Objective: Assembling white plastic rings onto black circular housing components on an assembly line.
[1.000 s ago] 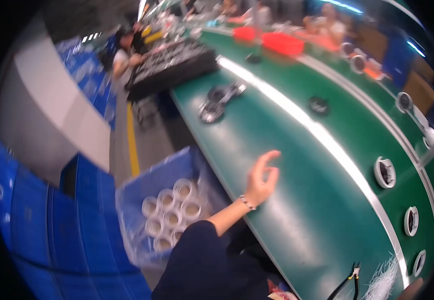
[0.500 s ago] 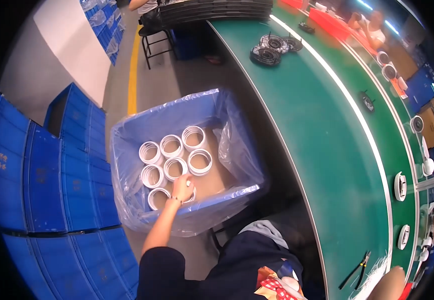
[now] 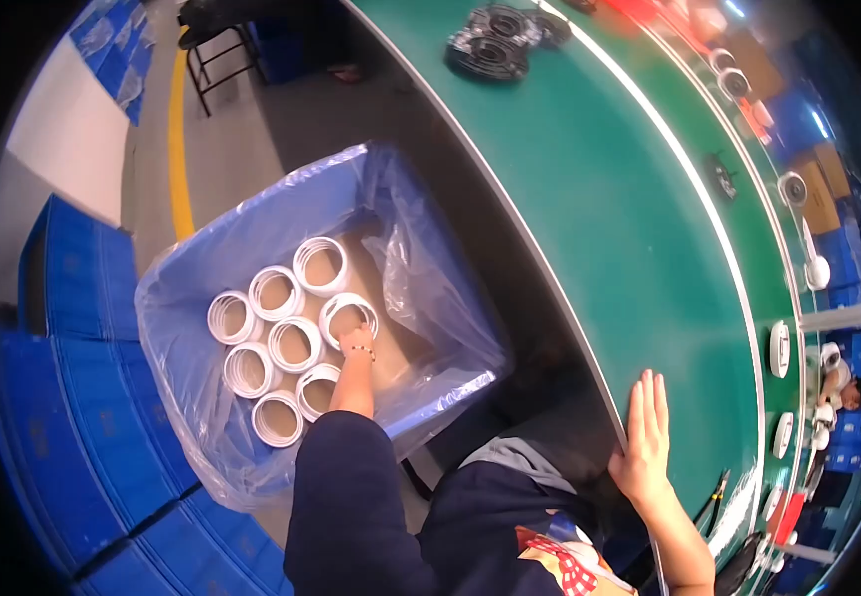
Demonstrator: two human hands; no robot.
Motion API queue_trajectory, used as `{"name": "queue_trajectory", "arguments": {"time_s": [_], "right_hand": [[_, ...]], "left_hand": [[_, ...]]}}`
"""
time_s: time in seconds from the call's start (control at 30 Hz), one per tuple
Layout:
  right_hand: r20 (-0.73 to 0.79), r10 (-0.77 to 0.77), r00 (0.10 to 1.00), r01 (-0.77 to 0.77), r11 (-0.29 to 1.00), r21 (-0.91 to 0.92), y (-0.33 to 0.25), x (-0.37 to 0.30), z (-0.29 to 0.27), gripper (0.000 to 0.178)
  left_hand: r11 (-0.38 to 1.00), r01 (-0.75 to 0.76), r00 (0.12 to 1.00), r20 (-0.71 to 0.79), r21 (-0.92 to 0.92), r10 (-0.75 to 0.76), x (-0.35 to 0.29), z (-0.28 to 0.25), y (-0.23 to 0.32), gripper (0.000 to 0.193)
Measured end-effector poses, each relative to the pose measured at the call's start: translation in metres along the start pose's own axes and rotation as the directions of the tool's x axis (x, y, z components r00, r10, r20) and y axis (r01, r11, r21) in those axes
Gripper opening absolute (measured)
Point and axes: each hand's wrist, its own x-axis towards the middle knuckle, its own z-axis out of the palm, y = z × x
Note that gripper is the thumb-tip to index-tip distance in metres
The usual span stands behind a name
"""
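Note:
Inside a blue bin lined with clear plastic (image 3: 252, 209), several white plastic rings (image 3: 275, 294) stand in rows on a brown sheet of card (image 3: 391, 343). My left hand (image 3: 358, 341) reaches down into the bin and closes on the near rim of the rightmost white ring (image 3: 349, 301); its fingertips are partly hidden by the ring. My right hand (image 3: 642, 442) lies on the near edge of the green table (image 3: 639, 288), fingers stretched out, holding nothing.
Black round parts (image 3: 495, 50) lie on the table's far end. A pair of pliers (image 3: 714, 500) lies near its close end, and white round fittings (image 3: 780, 350) line the right. Blue crates (image 3: 103, 387) are stacked at left; a stool (image 3: 222, 60) stands beyond the bin.
My left hand has moved from the near rings to the rightmost ring. My right hand has come onto the table edge. The view has shifted, so the bin appears farther left.

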Motion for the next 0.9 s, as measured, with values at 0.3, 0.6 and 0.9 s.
{"name": "queue_trajectory", "arguments": {"time_s": [0.3, 0.6, 0.9], "right_hand": [[-0.184, -0.117, 0.976, 0.139, 0.984, 0.109, 0.015, 0.015, 0.014, 0.059], [-0.250, -0.165, 0.954, 0.271, 0.829, 0.489, 0.026, 0.003, 0.033, 0.066], [-0.522, 0.496, 0.694, 0.188, 0.575, 0.796, 0.136, -0.181, -0.066, 0.087]], "left_hand": [[0.924, -0.221, 0.968, -0.188, -0.313, 0.168, -0.026, -0.004, 0.029, 0.037], [0.538, -0.627, 0.771, -0.545, -0.563, 0.329, -0.247, -0.218, 0.103, 0.058], [-0.252, -0.643, 0.164, -0.452, -0.723, 0.877, -0.317, -0.300, 0.287, 0.072]]}}
